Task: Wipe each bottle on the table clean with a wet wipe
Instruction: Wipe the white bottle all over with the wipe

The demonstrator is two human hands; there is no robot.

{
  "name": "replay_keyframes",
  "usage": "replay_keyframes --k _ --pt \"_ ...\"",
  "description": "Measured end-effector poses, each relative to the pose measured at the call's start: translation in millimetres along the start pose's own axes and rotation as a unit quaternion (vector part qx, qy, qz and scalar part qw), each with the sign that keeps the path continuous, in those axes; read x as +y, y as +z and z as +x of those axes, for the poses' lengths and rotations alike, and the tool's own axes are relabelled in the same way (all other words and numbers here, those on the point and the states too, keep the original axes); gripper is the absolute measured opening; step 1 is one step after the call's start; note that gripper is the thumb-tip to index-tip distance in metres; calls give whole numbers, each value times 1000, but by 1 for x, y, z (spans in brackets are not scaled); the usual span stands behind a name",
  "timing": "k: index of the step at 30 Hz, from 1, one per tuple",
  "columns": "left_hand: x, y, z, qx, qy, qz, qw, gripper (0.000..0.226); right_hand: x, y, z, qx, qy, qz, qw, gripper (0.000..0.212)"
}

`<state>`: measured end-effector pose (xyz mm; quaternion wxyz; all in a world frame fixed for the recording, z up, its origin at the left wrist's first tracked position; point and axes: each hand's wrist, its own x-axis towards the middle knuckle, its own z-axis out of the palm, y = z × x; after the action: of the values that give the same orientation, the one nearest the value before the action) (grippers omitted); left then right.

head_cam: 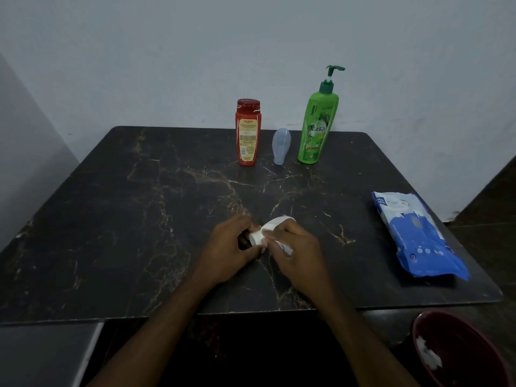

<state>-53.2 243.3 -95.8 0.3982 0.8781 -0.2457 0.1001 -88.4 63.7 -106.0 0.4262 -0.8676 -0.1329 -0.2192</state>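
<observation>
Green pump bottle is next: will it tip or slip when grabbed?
The green pump bottle stands tall on a narrow base, so a push near the pump would probably tip it. Its glossy plastic looks smooth, perhaps slippery.

A red bottle (pixel 248 132), pale-blue bottle (pixel 281 146) and green pump bottle (pixel 318 124) stand upright far; a white bottle (pixel 275 222) lies tilted near, against a wet wipe (pixel 285 247).

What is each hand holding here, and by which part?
The left hand grips a small white bottle at its cap end; the right hand holds a wet wipe round its body.
</observation>
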Motion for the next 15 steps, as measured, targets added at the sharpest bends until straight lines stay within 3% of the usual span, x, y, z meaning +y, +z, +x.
replay_keyframes --k 6,9,12,15 --pt "-3 0 0 4 8 -5 1000 37 9 -12 6 87 152 -46 983 9" --pt "-2 -1 -1 8 6 -7 1000 38 13 -16 8 125 236 -12 964 27" --pt "-1 -1 0 7 5 -6 1000 37 5 -14 7 104 192 -35 975 7" --pt "1 -1 1 6 4 -8 1000 34 -1 -6 3 49 82 -1 995 10"
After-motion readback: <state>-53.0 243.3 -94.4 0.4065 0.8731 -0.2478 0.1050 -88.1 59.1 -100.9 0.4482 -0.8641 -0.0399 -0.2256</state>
